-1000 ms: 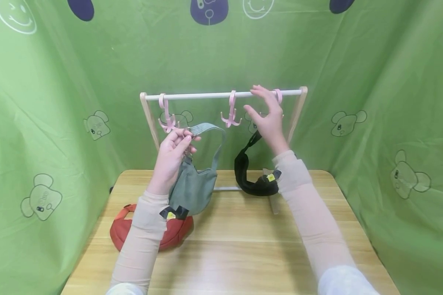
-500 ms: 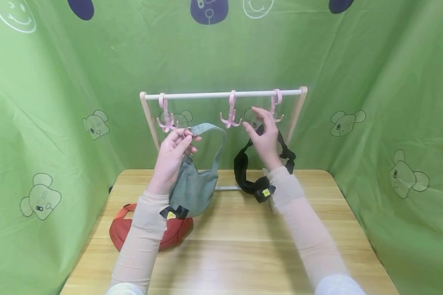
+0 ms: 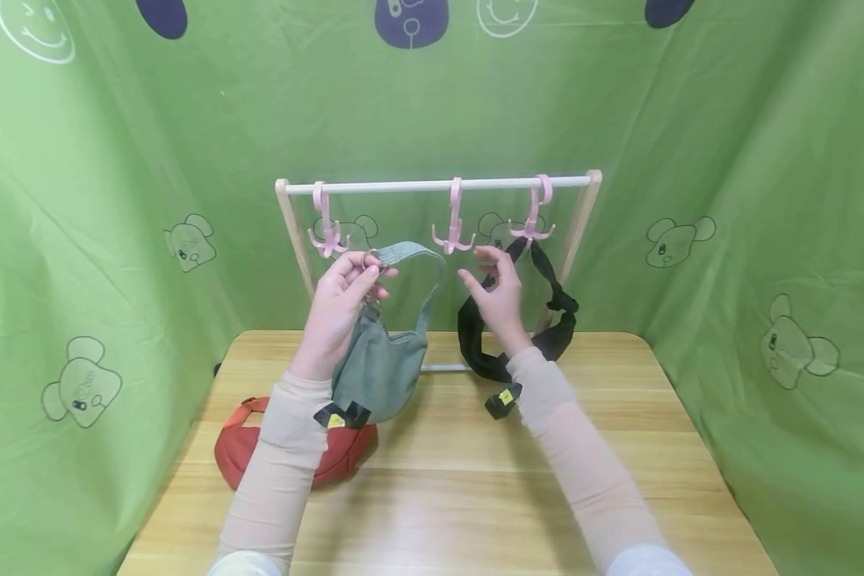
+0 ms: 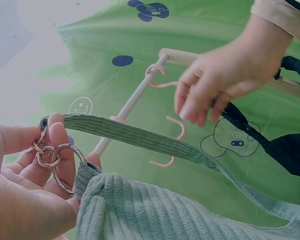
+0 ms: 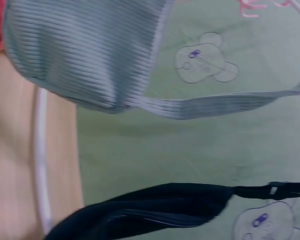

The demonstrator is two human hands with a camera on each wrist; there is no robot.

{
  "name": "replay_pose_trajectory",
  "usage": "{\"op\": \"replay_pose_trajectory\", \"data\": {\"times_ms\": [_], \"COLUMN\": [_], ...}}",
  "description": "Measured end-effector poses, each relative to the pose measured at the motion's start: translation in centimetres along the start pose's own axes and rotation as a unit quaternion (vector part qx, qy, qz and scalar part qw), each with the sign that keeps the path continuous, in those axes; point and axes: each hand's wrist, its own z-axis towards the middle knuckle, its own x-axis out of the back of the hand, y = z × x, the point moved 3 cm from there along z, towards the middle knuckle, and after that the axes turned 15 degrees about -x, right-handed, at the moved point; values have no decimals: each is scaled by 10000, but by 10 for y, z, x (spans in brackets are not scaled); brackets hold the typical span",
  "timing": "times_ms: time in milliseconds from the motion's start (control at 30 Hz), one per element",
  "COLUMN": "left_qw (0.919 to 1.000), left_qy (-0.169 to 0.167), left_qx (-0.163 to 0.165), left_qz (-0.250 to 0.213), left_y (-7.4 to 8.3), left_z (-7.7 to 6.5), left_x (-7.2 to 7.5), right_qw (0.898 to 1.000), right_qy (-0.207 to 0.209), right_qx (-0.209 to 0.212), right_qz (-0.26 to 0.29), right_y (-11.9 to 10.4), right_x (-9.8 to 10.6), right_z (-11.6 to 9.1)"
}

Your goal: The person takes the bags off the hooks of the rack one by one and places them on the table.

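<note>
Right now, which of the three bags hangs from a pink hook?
The black bag, on the head view's rightmost hook; the left hand holds the green bag, and the red bag lies on the table.

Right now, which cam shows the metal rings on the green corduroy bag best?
Left wrist: the metal rings look large and close, in the left hand. Head shows them tiny, partly hidden by the hand. Right wrist shows none, though the green corduroy bag and its strap are in frame.

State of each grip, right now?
Left grip: holding the green bag by its metal rings.
Right grip: open, holding nothing.
</note>
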Motion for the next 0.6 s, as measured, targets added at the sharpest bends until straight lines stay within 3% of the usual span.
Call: {"op": "replay_pose_trajectory", "data": {"times_ms": [600], "left_qw": [9992], "left_qy": [-393], "left_qx": [-47], "left_qz": [-19], "left_y": [1], "left_z": [-3], "left_x": [-3], "right_qw": [9954], "right_qy": [-523], "right_qx": [-571], "right_qz": [-569], "right_y": [34], "right_x": [-27], "right_z": [-16]}}
